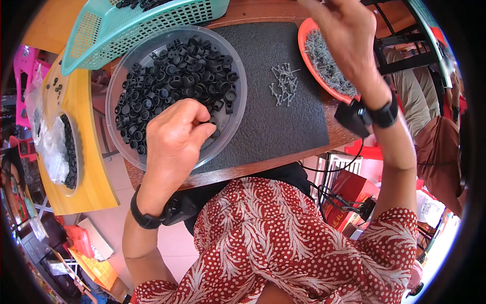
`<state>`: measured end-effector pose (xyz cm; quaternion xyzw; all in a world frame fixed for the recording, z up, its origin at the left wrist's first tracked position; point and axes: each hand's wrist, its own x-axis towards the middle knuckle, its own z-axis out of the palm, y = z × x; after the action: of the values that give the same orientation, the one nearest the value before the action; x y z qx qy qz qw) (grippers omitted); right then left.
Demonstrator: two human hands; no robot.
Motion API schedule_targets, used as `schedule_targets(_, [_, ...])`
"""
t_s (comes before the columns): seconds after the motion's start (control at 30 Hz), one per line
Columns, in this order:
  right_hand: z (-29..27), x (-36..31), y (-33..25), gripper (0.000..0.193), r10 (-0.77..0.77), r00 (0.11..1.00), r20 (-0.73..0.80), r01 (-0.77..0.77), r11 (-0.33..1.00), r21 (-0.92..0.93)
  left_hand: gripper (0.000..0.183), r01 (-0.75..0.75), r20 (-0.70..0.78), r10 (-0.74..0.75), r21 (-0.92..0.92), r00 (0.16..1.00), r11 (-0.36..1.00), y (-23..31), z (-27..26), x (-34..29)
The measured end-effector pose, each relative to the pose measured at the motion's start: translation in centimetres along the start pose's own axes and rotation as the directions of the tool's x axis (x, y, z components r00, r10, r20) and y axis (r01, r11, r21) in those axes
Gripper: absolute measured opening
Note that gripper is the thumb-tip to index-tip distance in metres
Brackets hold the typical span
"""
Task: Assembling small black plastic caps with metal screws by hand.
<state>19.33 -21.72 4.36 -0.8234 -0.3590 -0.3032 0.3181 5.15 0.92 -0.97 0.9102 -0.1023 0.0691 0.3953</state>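
though the left hand [175, 133] is pinched over centre-left black caps [174, 76], its hold and the upper-right right hand's [350, 41] cannot be told.

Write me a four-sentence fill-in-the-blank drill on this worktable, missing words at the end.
1. The left hand is at the clear round plastic tub, whose small plastic parts are coloured ____.
2. The right hand is near the orange oval ____.
3. Loose silver metal screws lie right of the clear ____.
4. The turquoise perforated plastic basket stands toward the picture's upper ____ corner.

Missing words: black; bowl; tub; left.
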Motion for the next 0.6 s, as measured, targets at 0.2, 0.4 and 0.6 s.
schedule_targets(0.2, [2.3, -5.5, -4.4, 0.019, 0.041, 0.98, 0.197, -0.105, 0.939, 0.328, 0.019, 0.207, -0.072, -0.251, -0.372, 0.965, 0.905, -0.1, -0.7, -1.2])
schedule_targets(0.4, [5.0, -7.1, -7.8, 0.019, 0.059, 0.943, 0.329, -0.227, 0.834, 0.502, 0.022, 0.108, -0.146, -0.137, -0.192, 0.98, 0.975, 1.5, -0.2, -1.2])
schedule_targets(0.6, [5.4, -6.5, -8.4, 0.013, 0.119, 0.897, 0.427, -0.336, 0.81, 0.481, 0.023, 0.091, -0.2, -0.143, -0.25, 0.969, 0.964, 1.1, 0.0, -1.8])
